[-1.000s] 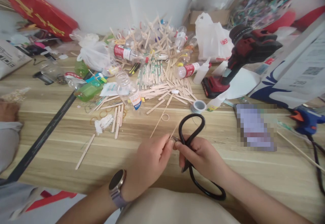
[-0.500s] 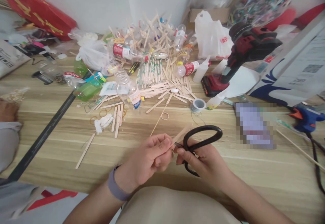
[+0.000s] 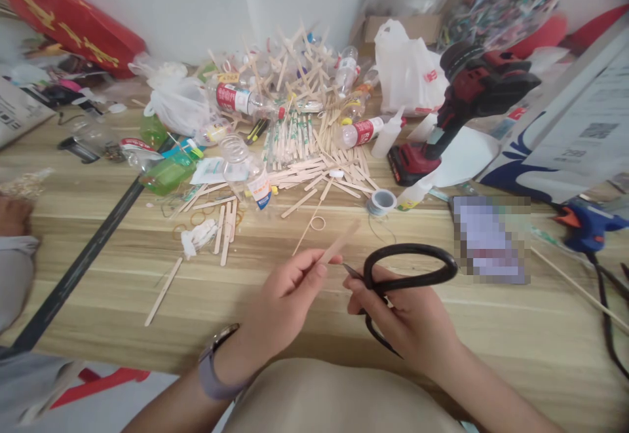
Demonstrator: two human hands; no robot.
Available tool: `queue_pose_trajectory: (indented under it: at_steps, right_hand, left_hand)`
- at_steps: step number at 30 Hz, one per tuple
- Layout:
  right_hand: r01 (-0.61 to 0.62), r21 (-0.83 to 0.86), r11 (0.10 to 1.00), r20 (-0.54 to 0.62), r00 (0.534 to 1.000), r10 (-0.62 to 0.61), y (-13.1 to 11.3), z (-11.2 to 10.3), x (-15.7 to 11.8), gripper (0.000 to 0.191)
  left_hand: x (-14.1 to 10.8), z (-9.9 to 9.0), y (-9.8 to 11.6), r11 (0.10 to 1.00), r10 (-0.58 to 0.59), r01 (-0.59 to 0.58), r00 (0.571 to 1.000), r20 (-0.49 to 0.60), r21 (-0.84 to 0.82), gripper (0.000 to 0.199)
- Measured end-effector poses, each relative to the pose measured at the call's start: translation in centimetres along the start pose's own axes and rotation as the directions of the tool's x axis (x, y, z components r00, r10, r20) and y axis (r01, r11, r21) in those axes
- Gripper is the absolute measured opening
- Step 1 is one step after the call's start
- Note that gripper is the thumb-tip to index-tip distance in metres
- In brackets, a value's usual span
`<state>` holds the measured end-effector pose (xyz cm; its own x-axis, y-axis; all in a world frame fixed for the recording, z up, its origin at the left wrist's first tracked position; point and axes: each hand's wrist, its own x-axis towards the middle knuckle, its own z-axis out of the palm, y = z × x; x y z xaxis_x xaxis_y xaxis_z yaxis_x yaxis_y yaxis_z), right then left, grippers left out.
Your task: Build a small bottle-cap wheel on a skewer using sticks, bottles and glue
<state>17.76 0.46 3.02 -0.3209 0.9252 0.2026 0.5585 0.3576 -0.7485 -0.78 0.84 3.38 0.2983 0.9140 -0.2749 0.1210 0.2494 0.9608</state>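
Observation:
Between thumb and fingers my left hand (image 3: 289,295) pinches a flat wooden stick (image 3: 340,242), which slants up to the right. My right hand (image 3: 405,312) is closed round a pair of scissors with big black handles (image 3: 410,282); their short blade tip points at the stick, a small gap away from it. Beyond my hands, a thin stick with a small ring (image 3: 318,223) lies on the wooden table (image 3: 275,374). A spool of thread (image 3: 381,202) stands farther back.
Wooden sticks (image 3: 304,181), plastic bottles (image 3: 236,99) and bags fill the back. A red and black power tool (image 3: 457,105), a phone (image 3: 491,240) and a blue glue gun (image 3: 587,226) are on the right. Another person's arm (image 3: 17,249) rests at the left edge.
My hands have moved apart. The scissors have shifted right, away from the stick, and my left hand has turned so that more of the stick shows.

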Motion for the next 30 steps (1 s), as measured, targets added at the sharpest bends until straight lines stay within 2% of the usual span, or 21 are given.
queue_pose_trajectory:
  at_steps: [4,10,15,22,30]
  right_hand:
    - [0.058,-0.006,0.998,-0.003,0.998,-0.058,-0.46,0.20,0.23,0.029]
    - [0.067,-0.055,0.996,0.006,0.998,-0.067,-0.24,0.45,0.32,0.015]
    - [0.081,-0.123,0.989,-0.006,0.997,-0.082,-0.02,0.67,0.30,0.018]
    - [0.093,-0.162,0.982,-0.008,0.995,-0.096,0.02,0.63,0.37,0.021]
    - [0.225,-0.326,0.918,-0.006,0.971,-0.240,0.48,0.82,0.20,0.029]
  left_hand:
    - [-0.47,0.49,0.40,0.980,0.049,-0.040,0.998,-0.040,0.194,0.034]
    - [-0.56,0.71,0.51,0.960,0.091,-0.069,0.993,-0.069,0.270,0.030]
    - [-0.56,0.89,0.45,0.946,0.119,-0.083,0.988,-0.097,0.315,0.029]
    - [-0.61,0.94,0.37,0.925,0.149,-0.109,0.985,-0.084,0.364,0.033]
    - [-0.85,1.14,0.20,0.851,0.247,-0.165,0.963,-0.104,0.498,0.030]
